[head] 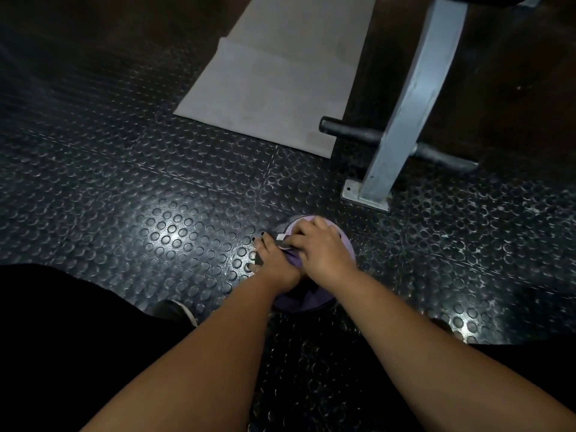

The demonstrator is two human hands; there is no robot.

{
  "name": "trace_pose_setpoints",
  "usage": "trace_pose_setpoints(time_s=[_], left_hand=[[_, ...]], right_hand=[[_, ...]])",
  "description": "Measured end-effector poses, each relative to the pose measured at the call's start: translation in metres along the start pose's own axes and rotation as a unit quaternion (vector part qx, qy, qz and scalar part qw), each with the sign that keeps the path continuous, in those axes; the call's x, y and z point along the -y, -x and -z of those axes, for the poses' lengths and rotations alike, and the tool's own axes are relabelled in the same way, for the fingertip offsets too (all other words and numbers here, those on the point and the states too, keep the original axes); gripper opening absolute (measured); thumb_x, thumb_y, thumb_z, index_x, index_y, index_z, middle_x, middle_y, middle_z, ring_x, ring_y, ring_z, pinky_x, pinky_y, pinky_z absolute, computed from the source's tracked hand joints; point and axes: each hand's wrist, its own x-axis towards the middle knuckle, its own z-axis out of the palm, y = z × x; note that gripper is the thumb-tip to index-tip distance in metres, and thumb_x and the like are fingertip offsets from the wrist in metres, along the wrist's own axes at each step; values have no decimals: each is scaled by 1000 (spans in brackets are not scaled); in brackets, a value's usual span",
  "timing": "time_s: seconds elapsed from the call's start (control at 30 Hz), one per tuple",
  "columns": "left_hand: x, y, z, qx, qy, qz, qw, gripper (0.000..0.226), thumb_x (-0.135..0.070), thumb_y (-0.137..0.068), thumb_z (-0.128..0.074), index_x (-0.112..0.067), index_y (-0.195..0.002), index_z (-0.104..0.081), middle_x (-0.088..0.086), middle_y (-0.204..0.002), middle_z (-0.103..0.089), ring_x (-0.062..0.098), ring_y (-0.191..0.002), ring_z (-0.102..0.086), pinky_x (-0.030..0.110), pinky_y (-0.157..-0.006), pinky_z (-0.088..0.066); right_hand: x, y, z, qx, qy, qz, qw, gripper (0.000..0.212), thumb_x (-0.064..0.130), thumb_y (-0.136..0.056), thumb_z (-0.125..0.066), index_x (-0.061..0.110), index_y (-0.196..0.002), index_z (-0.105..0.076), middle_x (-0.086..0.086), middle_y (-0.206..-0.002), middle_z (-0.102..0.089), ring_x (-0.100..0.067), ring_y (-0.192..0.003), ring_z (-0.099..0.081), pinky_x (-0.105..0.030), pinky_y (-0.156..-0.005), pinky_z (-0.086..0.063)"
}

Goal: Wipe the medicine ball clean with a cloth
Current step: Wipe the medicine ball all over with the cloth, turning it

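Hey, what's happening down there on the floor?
A person leans over a purple medicine ball that sits on the studded rubber floor. The left hand rests against the ball's side with fingers straight, as if to steady it. The right hand, on top, holds a small white cloth against it. A grey mat lies beyond.

Cloth (282, 241) mostly beneath right hand (324, 252)

Dark studded rubber floor (124, 182), grey mat (274, 85), grey metal post (405, 104)
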Motion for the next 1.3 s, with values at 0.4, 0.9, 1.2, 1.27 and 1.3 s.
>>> trace_pose_setpoints(time_s=[0.4, 0.9, 1.2, 1.27, 1.3], left_hand=[[4, 12, -10, -18, 32, -36, 999, 164, -51, -45, -97, -26, -155, 22, -4, -161, 29, 44, -150, 11, 64, -119, -13], [3, 14, -23, -48, -9, -74, 996, 137, -47, -68, -85, -24, -156, 17, 4, -163, 23, 42, -151, 14, 57, -120, -1], [1, 25, -17, -27, 11, -68, 997, 159, -56, -47, -95, -29, -156, 17, -5, -163, 23, 45, -149, 16, 67, -118, -12], [1, 24, -18, -27, 6, -74, 997, 158, -55, -49, -95, -28, -156, 19, -3, -163, 25, 47, -148, 16, 66, -117, -12], [-1, 23, -18, -26, 2, -72, 997, 155, -52, -53, -94, -27, -156, 19, -1, -163, 26, 47, -148, 16, 65, -117, -10]], right_hand=[[-61, -22, -2, -34, -17, -168, 985, 35, 8, -90, -54, 25, -117, -68, 5, -101, -53, -20, -96, -40, -37, -85, -43], [-8, -8, -6, -25, -22, -16, 999, 32, 19, -86, -48, 18, -110, -68, 5, -107, -58, -22, -97, -41, -39, -82, -43], [-67, -7, -9, -57, -54, -195, 978, 41, -6, -86, -46, 5, -120, -65, -9, -107, -56, -22, -91, -37, -28, -80, -38], [-53, -3, -10, -72, -48, -175, 981, 43, -6, -84, -43, 3, -121, -64, -8, -106, -53, -22, -91, -37, -33, -81, -42], [-44, 0, -10, -77, -43, -163, 983, 44, -4, -84, -40, 4, -121, -63, -8, -107, -52, -23, -92, -38, -36, -82, -44]])
